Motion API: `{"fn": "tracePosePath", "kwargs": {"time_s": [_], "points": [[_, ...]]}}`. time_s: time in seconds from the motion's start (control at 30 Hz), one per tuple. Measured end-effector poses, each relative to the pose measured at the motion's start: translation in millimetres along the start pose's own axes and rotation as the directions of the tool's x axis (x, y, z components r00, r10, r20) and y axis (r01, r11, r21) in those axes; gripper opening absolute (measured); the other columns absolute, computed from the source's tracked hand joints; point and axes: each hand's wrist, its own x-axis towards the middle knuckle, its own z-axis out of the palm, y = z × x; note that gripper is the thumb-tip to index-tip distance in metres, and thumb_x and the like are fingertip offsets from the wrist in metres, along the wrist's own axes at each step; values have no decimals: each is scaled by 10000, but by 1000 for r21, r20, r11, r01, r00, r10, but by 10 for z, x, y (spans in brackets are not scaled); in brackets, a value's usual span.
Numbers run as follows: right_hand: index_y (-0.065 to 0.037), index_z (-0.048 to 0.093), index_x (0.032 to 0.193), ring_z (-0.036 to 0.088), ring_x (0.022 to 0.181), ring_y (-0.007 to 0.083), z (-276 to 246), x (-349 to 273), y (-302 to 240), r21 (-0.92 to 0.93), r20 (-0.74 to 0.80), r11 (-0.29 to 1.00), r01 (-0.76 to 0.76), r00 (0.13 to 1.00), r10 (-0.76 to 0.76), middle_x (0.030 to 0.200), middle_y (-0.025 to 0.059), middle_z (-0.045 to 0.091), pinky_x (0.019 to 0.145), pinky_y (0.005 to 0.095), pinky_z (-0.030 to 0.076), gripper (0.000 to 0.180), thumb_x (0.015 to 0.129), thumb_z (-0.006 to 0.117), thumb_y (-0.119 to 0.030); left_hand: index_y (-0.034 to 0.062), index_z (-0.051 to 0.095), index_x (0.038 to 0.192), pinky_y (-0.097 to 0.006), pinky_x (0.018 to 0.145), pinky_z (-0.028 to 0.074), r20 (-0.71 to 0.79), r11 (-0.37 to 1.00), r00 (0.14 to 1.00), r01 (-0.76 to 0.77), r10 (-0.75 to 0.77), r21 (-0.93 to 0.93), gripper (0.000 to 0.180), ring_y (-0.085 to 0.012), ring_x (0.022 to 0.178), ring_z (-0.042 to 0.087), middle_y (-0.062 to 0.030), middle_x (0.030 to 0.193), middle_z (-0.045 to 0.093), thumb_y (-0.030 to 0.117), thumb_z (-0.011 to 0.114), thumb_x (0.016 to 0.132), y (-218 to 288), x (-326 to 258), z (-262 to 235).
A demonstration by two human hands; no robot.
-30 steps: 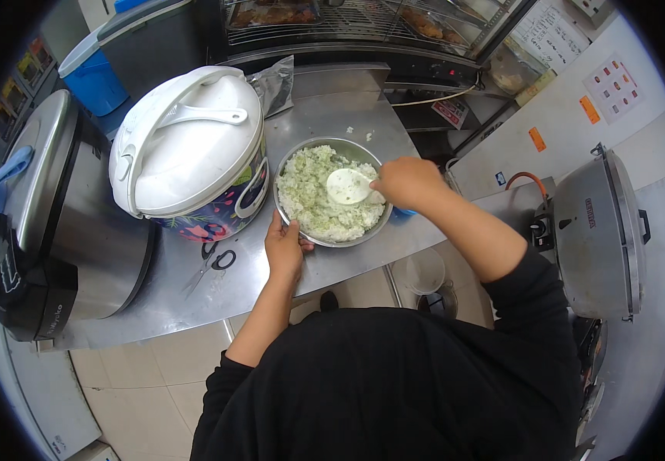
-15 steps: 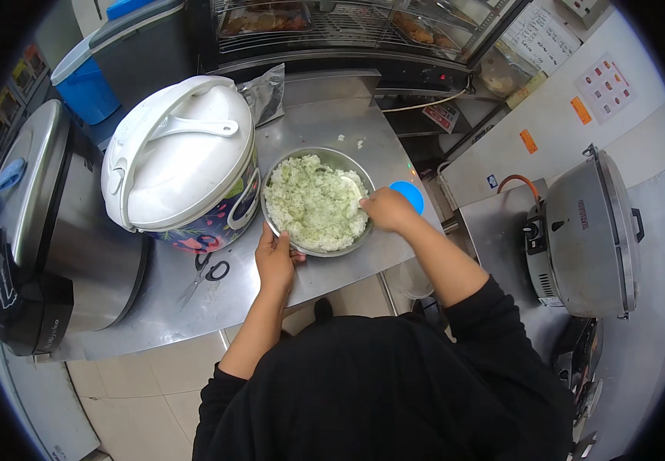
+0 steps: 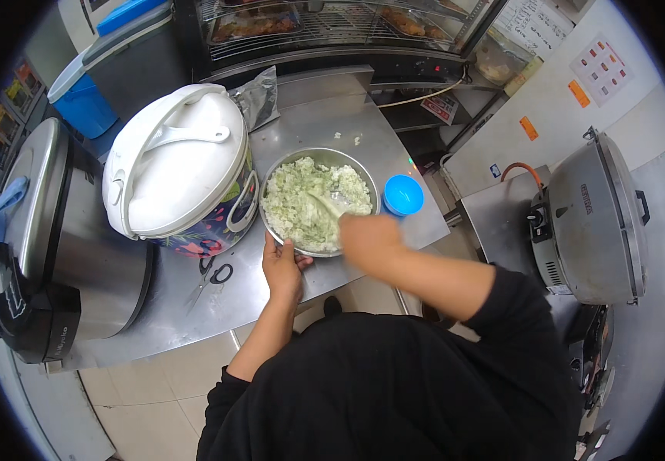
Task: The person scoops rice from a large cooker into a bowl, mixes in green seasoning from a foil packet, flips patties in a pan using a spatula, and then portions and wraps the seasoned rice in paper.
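Observation:
A round metal bowl (image 3: 355, 167) of pale green and white rice mix sits on the steel counter (image 3: 313, 127). My left hand (image 3: 282, 264) grips the bowl's near rim. My right hand (image 3: 367, 235), blurred with motion, holds a white rice paddle (image 3: 325, 205) whose blade is dug into the mix at the bowl's near right side.
A large white-lidded rice cooker (image 3: 175, 173) stands left of the bowl, a steel cooker (image 3: 48, 238) further left. Scissors (image 3: 211, 278) lie near the counter's front edge. A small blue bowl (image 3: 403, 194) is right of the bowl. Another big cooker (image 3: 598, 219) stands at the right.
My right hand came from the bowl's far right rim round to its near side, pulling the paddle through the mix. The small blue bowl came into sight. The left hand stayed on the rim.

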Motion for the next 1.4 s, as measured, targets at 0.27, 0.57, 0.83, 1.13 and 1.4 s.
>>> {"fn": "tracePosePath", "kwargs": {"time_s": [0.27,0.57,0.83,1.13,1.4], "points": [[-40,635,842,595,835,257,-312,437,309,-164,171,956,-244,947,272,883,131,614,621,348,484,193,722,496,-98,58,246,1264,-200,416,437,-21,990,991,-131,132,51,436,-91,471,488,-66,771,535,43,384,851,-151,-40,15],[-46,625,852,571,843,296,-72,1139,770,89,136,993,-83,988,70,883,143,603,684,385,458,246,726,539,-239,30,355,1179,-185,405,436,133,987,990,-63,43,147,378,-92,475,516,-59,751,575,14,409,806,148,199,-182],[-71,639,729,595,717,274,-206,1109,571,-163,117,932,324,944,-308,752,112,614,590,383,467,158,678,551,-192,81,301,1241,-191,433,464,204,987,975,60,-89,147,444,-101,519,550,-73,799,587,7,400,815,195,313,-284],[-22,537,649,586,540,231,210,25,253,-172,-190,911,376,894,-405,642,106,570,447,355,445,77,658,502,-90,98,278,1260,-219,422,474,25,996,996,82,-82,-29,476,-111,499,524,-49,715,541,44,453,821,113,141,-74],[-64,586,760,589,677,280,-735,-46,579,36,-39,999,-24,999,26,763,108,607,585,408,457,278,825,426,-282,139,265,1283,-212,450,461,21,992,995,92,-94,80,482,-86,525,506,-31,728,529,71,439,838,170,128,-120]]}}
